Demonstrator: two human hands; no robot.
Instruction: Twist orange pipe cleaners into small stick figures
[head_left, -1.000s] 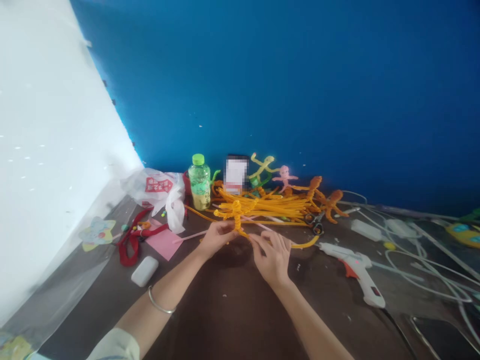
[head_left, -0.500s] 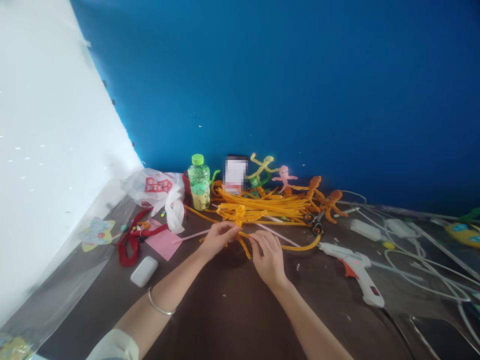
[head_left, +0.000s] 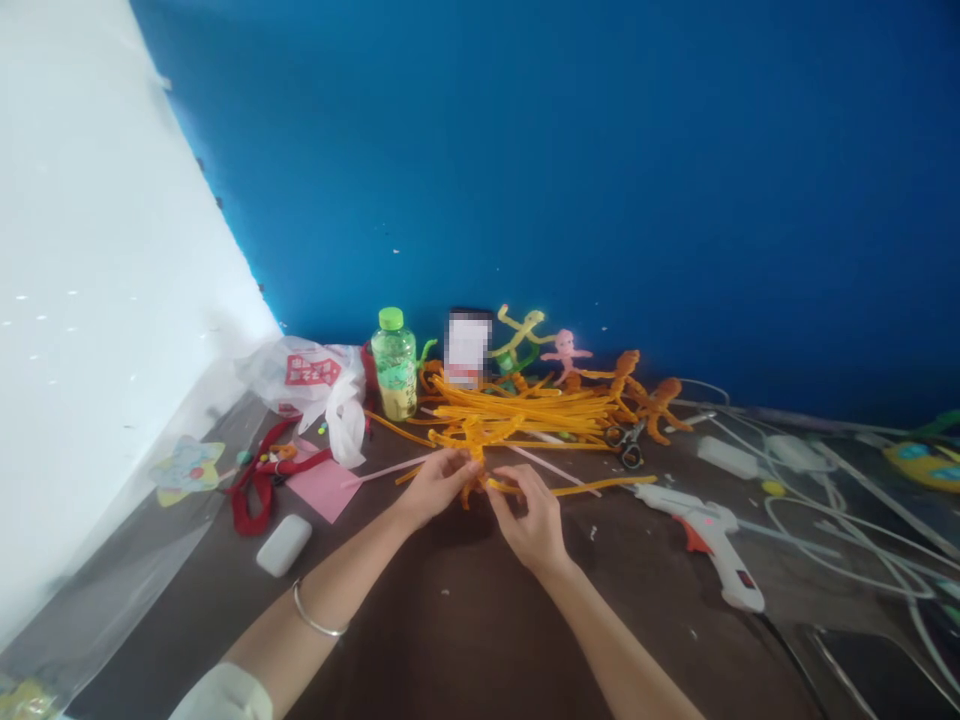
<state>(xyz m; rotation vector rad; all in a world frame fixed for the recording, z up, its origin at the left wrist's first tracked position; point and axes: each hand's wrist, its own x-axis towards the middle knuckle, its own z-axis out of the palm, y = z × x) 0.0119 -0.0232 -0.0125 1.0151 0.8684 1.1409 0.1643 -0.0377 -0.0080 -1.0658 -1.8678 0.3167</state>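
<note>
An orange pipe-cleaner figure point(head_left: 474, 436), with arm-like strands spread out at its top, stands between my hands above the table. My left hand point(head_left: 441, 488) is closed in a pinch on its lower part, and the fingertips cover some of it. Closed on a long orange pipe cleaner point(head_left: 607, 487) is my right hand point(head_left: 531, 512). That strand runs from the figure through the fingers and out to the right, near the glue gun's nozzle. Short orange ends hang below the figure. Just behind lies a pile of loose orange pipe cleaners point(head_left: 547, 408).
To the right are a white glue gun point(head_left: 709, 530), black-handled scissors point(head_left: 631, 445), tangled cables and a dark phone point(head_left: 885, 675). Finished pipe-cleaner figures point(head_left: 624, 378) stand along the blue wall. On the left sit a green-capped bottle point(head_left: 394, 370), plastic bag point(head_left: 300, 372), pink paper point(head_left: 322, 482) and white case point(head_left: 284, 546).
My right hand has shifted slightly left, closer to the figure. The long strand's far end, curled upward before, now lies straighter and reaches farther right. The figure's top strands have turned a little.
</note>
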